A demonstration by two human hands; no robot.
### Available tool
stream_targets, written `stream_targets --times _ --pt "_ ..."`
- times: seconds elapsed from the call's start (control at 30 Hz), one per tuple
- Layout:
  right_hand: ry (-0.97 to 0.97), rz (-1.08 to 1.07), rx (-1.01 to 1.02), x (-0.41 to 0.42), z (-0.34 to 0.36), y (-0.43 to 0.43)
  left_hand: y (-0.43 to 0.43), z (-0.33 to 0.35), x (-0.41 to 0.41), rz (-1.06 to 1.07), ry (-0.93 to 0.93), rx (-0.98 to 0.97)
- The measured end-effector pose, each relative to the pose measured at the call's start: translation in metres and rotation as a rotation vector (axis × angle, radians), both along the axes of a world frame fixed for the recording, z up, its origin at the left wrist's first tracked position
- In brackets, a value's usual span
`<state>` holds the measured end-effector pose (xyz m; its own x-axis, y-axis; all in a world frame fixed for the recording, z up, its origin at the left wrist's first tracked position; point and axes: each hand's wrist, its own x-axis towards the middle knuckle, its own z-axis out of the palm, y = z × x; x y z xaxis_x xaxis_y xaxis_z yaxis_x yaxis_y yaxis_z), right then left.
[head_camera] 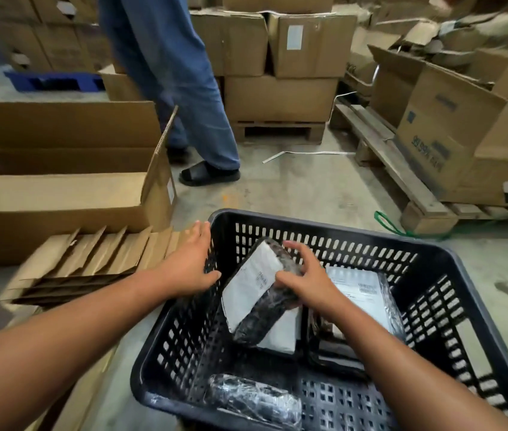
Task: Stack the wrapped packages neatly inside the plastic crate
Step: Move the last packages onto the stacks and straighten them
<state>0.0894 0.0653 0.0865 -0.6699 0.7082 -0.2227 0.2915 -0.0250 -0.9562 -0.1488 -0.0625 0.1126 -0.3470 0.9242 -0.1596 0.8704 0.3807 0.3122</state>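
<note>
A black slatted plastic crate (433, 262) sits on the floor in front of me. My right hand (305, 278) grips a black-wrapped package with a white label (252, 290), tilted, inside the crate's left half. It rests over another white-labelled package (284, 334). A further labelled package (364, 293) lies flat at the right, and a black-wrapped one (256, 399) lies at the near edge. My left hand (190, 262) rests on the crate's left rim, fingers spread.
A pile of flat cardboard sheets (91, 259) lies left of the crate, behind it an open carton (59, 188). A person in blue trousers (190, 98) stands ahead. Wooden pallets (402, 181) with cartons stand to the right, and stacked cartons (277, 57) behind.
</note>
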Motion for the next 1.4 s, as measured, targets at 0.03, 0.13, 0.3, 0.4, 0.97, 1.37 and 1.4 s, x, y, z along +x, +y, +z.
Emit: stream_targets --times 0.03,0.13,0.3,0.4,0.97,1.37,1.4 --pt "-0.008 0.0 -0.028 0.006 0.007 0.006 0.002 0.0 0.0 0.009 0.025 -0.025" --pt "0.001 0.022 -0.01 0.023 0.023 0.02 0.009 0.004 0.007 -0.037 0.127 -0.013" --pt "0.067 0.065 0.049 0.04 0.041 0.031 0.02 0.02 0.031 -0.336 -0.249 0.123" --pt "0.147 0.053 -0.021 0.047 0.049 0.04 0.019 0.024 0.045 -0.396 -0.514 0.113" --pt "-0.417 0.31 0.35 0.034 0.01 0.032 0.03 -0.028 0.052 -0.028 -0.81 -0.027" --pt "-0.792 0.608 0.564 0.006 -0.006 0.02 0.043 -0.051 0.072 0.14 -0.714 -0.181" --pt "-0.817 0.644 0.615 0.006 -0.009 0.015 0.043 -0.056 0.076 0.164 -0.698 -0.175"
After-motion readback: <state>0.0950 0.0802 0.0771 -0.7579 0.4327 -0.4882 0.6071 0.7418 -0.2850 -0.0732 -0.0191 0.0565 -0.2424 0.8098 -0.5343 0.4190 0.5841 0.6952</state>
